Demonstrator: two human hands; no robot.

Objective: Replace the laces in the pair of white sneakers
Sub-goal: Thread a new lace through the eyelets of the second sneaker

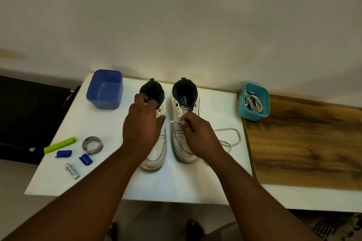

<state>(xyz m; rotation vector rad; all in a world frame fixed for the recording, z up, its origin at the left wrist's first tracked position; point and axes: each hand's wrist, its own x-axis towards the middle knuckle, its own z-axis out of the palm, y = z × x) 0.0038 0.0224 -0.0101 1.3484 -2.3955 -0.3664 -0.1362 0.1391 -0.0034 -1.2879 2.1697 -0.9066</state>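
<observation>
Two white sneakers stand side by side on the white table (176, 182), toes toward me. The left sneaker (156, 154) is partly covered by my left hand (143, 123), whose fingers curl at the shoe's collar and pinch something there; what exactly is hidden. The right sneaker (184, 103) shows empty eyelets along its upper part. My right hand (197, 135) pinches the tip of a white lace (175, 121) over the gap between the shoes. The rest of that lace (231, 137) loops on the table to the right of the right sneaker.
An empty blue tub (105, 90) stands at the back left. A teal tub (253, 100) with several laces sits at the back right on a wooden board (303, 143). A green clip (59, 145), tape roll (93, 145), two blue caps (63, 153) and a small tube (72, 170) lie front left.
</observation>
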